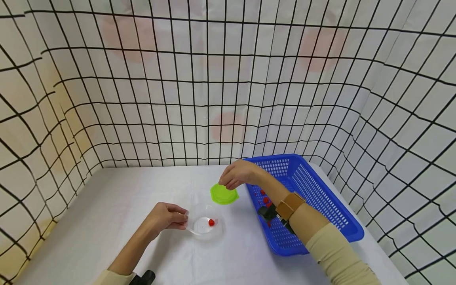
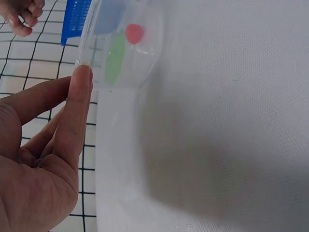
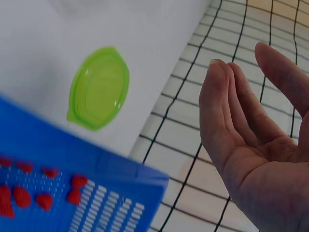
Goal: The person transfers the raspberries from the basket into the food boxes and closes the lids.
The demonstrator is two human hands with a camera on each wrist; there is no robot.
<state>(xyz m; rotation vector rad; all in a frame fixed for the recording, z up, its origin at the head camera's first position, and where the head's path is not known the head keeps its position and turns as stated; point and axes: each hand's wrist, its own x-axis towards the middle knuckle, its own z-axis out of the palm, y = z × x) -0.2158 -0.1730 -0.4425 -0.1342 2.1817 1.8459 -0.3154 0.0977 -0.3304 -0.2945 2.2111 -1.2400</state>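
Note:
With thumb and fingers, my left hand pinches the rim of a clear plastic bowl on the white table. One small red berry-like piece lies inside it; the left wrist view shows this red piece through the clear wall. Behind the bowl, a bright green lid with small tabs lies on the table. My right hand hovers over the lid's far edge. In the right wrist view the right hand holds nothing, its thumb apart from its bent fingers, and the lid lies away from it.
A blue perforated basket stands at the right, under my right forearm. Several small red pieces lie in it. Black wire mesh backed by white cloth encloses the table at the back and both sides.

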